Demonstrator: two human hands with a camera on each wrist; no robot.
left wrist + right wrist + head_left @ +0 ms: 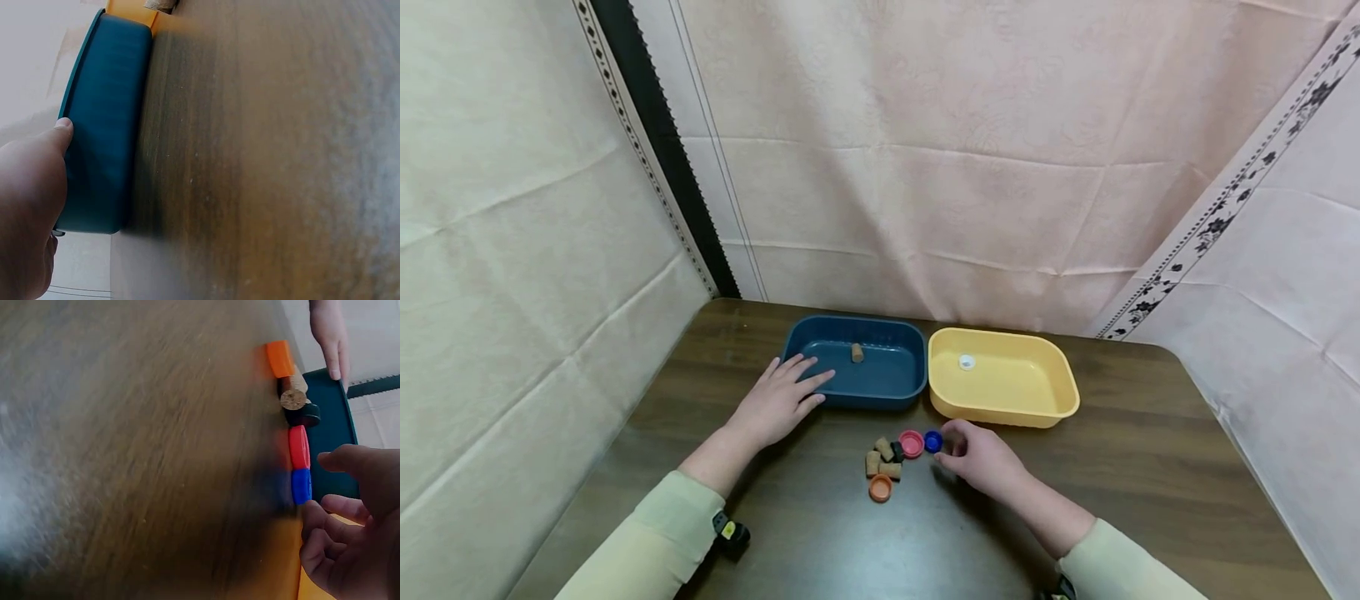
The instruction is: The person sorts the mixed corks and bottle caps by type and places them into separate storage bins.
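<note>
My left hand point(782, 402) lies with spread, straight fingers over the near left rim of a dark blue bin point(880, 392); in the left wrist view its thumb touches the bin's wall. Inside that bin is one cork point(857, 353). Beside a blue bottle cap point(933, 442) is my right hand point(981, 457), thumb and fingers apart, with the cap still on the table. A pink-red cap point(912, 444) touches the blue one. Left of these sit several corks point(891, 471), a black cap point(897, 452) and an orange cap point(880, 488).
A yellow bin point(1004, 416) stands right of the blue bin, close against it, with a white cap point(966, 362) inside. Both are near the back of the brown wooden table point(790, 533). Pale cloth point(925, 167) hangs behind and at both sides.
</note>
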